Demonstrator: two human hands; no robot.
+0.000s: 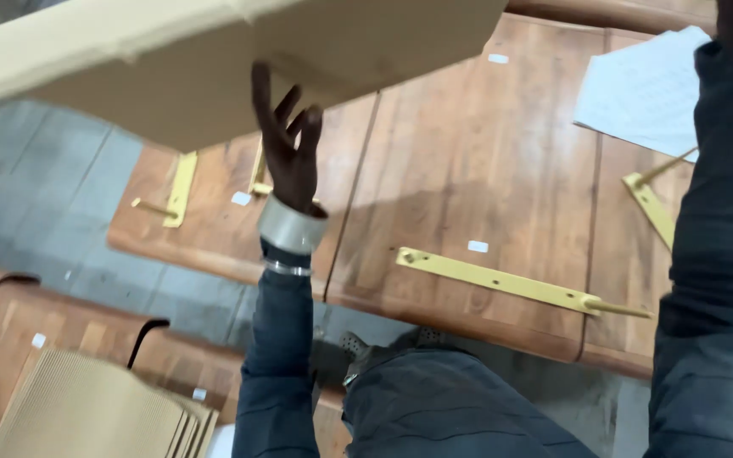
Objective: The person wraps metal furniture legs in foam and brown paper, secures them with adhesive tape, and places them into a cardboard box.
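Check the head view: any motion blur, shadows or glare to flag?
Head view: the cardboard sheet at top is smeared and soft, the left hand slightly blurred; the sheet casts a broad soft shadow over the wooden panel; brass brackets stay fairly sharp, no strong glare; the paper sheet looks washed out.

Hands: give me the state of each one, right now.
Left hand: open, fingers spread, reaching up to the underside of the large flat brown cardboard sheet.
Right hand: out of view; only its dark sleeve shows.
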